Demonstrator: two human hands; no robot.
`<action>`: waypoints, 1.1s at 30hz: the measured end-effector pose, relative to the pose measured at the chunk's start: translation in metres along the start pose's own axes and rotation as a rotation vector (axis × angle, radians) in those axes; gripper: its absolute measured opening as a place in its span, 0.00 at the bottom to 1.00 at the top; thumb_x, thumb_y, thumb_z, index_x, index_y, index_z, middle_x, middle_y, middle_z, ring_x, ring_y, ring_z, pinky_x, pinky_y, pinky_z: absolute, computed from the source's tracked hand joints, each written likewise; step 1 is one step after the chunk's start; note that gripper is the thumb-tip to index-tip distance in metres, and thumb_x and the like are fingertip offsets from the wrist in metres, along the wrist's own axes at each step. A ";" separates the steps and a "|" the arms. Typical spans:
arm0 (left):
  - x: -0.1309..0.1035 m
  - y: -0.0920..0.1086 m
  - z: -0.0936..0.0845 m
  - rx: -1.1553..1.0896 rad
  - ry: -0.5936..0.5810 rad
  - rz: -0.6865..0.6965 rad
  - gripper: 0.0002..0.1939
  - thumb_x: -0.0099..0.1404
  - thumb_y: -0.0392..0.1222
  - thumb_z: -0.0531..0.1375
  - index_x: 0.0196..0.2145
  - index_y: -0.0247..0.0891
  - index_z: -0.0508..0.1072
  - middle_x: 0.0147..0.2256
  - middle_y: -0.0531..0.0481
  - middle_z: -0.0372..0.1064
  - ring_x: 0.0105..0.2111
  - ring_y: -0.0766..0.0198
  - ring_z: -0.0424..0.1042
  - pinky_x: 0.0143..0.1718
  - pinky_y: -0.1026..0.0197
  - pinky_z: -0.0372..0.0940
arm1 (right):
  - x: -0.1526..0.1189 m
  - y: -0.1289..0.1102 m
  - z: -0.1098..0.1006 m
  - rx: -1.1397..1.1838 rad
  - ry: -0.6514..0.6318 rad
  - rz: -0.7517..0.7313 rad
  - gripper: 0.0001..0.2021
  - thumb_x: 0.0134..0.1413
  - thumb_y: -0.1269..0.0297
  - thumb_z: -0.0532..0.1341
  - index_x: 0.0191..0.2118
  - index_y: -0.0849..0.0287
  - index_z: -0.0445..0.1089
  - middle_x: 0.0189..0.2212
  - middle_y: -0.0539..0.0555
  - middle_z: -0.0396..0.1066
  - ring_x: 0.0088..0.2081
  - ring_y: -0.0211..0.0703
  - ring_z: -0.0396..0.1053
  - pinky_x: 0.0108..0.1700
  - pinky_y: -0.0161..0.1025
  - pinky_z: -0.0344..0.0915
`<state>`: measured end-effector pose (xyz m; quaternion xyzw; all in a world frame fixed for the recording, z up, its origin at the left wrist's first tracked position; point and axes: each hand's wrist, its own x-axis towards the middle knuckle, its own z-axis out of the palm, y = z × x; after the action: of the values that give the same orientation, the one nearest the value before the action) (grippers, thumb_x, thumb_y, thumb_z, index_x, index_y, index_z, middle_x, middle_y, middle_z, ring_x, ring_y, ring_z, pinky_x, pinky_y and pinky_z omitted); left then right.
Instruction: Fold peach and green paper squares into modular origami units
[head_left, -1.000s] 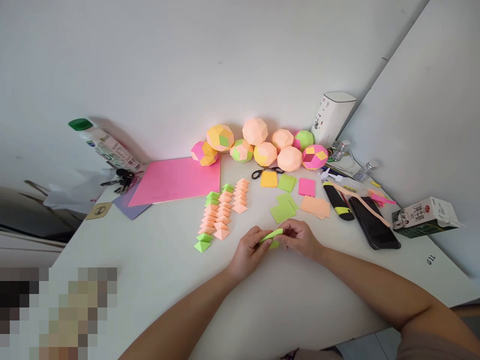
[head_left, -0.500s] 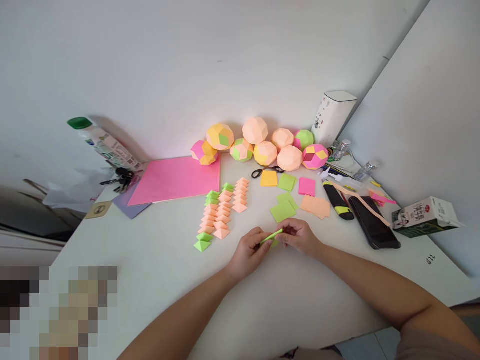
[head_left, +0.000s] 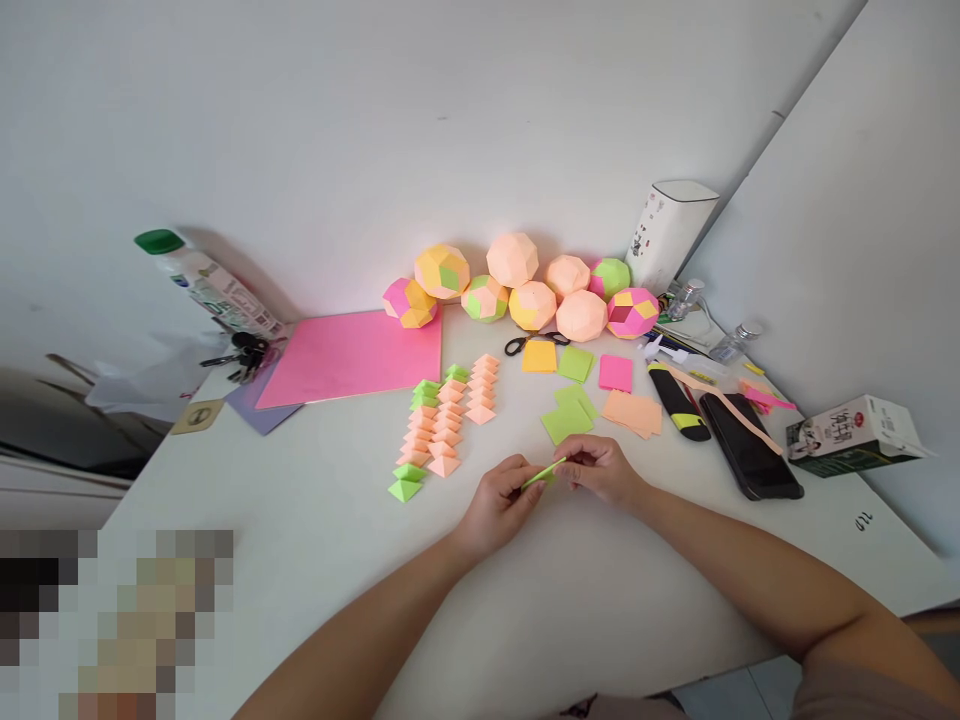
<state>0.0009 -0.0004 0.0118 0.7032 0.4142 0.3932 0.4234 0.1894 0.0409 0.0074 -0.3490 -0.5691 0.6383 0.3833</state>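
Note:
Between my hands is a small green paper piece (head_left: pixel 544 473), seen nearly edge-on and apparently folded. My left hand (head_left: pixel 501 503) pinches its left end, and my right hand (head_left: pixel 600 472) pinches its right end with thumb and fingers. Fingers cover part of the paper. Just beyond my hands lie loose green paper squares (head_left: pixel 568 415) and a fanned stack of peach paper squares (head_left: pixel 634 412). Left of my hands, folded paper units (head_left: pixel 442 465), peach and green, stand in overlapping rows.
Faceted paper balls (head_left: pixel 512 260) line the wall. Before them lie scissors (head_left: pixel 516 345) and yellow (head_left: pixel 539 356), green and pink paper stacks. To the right are a box cutter (head_left: pixel 679 400), a phone (head_left: pixel 750 445) and a milk carton (head_left: pixel 851 435); a pink sheet (head_left: pixel 352 355) lies left.
The green paper is tilted slightly differently between my fingers, which have barely moved. The whole view has shifted a little; everything on the table stays in place.

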 end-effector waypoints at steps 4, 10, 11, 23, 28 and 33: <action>0.000 0.000 0.000 0.002 0.003 0.002 0.15 0.66 0.44 0.52 0.42 0.39 0.75 0.26 0.51 0.59 0.24 0.68 0.60 0.26 0.65 0.57 | 0.000 0.001 0.000 -0.012 -0.007 -0.009 0.09 0.44 0.61 0.67 0.28 0.60 0.71 0.23 0.49 0.67 0.21 0.33 0.62 0.22 0.33 0.64; 0.000 0.000 0.000 -0.012 -0.005 0.001 0.15 0.66 0.45 0.52 0.42 0.39 0.75 0.26 0.51 0.59 0.24 0.68 0.60 0.25 0.65 0.57 | 0.000 0.002 -0.001 -0.015 -0.012 -0.025 0.10 0.43 0.59 0.68 0.27 0.60 0.70 0.23 0.49 0.67 0.21 0.33 0.62 0.23 0.33 0.64; 0.000 -0.001 0.000 -0.014 -0.005 -0.001 0.15 0.66 0.45 0.52 0.42 0.39 0.75 0.26 0.51 0.59 0.24 0.68 0.60 0.25 0.65 0.57 | 0.000 0.002 -0.001 -0.011 -0.012 -0.025 0.10 0.43 0.59 0.68 0.27 0.60 0.70 0.23 0.50 0.67 0.21 0.33 0.62 0.23 0.33 0.64; -0.001 0.001 0.000 -0.049 0.009 -0.047 0.13 0.65 0.43 0.53 0.39 0.37 0.76 0.25 0.51 0.58 0.24 0.67 0.59 0.25 0.65 0.56 | -0.002 -0.002 -0.002 -0.027 -0.031 -0.041 0.08 0.53 0.60 0.62 0.29 0.60 0.70 0.21 0.48 0.63 0.21 0.33 0.61 0.23 0.33 0.59; 0.000 0.003 -0.001 -0.069 0.030 -0.106 0.12 0.64 0.43 0.54 0.35 0.37 0.76 0.24 0.52 0.58 0.24 0.68 0.58 0.24 0.65 0.54 | -0.006 -0.008 0.003 -0.048 -0.040 -0.044 0.11 0.60 0.57 0.54 0.36 0.59 0.67 0.18 0.47 0.62 0.22 0.35 0.62 0.26 0.34 0.60; 0.001 0.004 0.000 -0.081 0.022 -0.136 0.10 0.62 0.42 0.55 0.32 0.35 0.75 0.24 0.52 0.58 0.23 0.69 0.57 0.25 0.65 0.54 | -0.006 -0.008 0.006 -0.148 -0.079 -0.103 0.10 0.54 0.58 0.60 0.34 0.60 0.69 0.25 0.50 0.66 0.22 0.34 0.63 0.25 0.33 0.62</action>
<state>0.0020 -0.0003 0.0156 0.6515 0.4494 0.3875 0.4727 0.1878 0.0332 0.0157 -0.3213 -0.6467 0.5870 0.3660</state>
